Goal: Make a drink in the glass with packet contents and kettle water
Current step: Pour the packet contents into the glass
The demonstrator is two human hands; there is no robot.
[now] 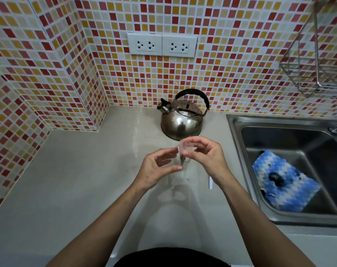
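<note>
Your fingers [185, 153] on the right hand [206, 157] were pinched shut on a small pink packet [183, 149], thumb below and forefinger over the top edge, holding it tilted above the clear glass [180, 170]. Your left hand [158, 168] sat just beside it with the fingers curled loosely; its fingertips reached the packet's left edge, but you could not tell from this view whether they gripped it or only touched it. The glass stood upright on the pale table [77, 189], directly under both hands and mostly hidden by them, so what was inside it was unclear. Behind the glass, near the tiled wall [241, 54], stood the steel kettle [182, 122], upright, black handle raised and spout pointing left, apart from your hands. A thin white strip [210, 182] lay on the table just right of the glass. To the right was the steel sink [239, 143], with a blue and white cloth [285, 185] lying in its basin. Two white sockets [162, 44] were set in the wall above the kettle, and a wire rack [314, 70] hung at the upper right.
</note>
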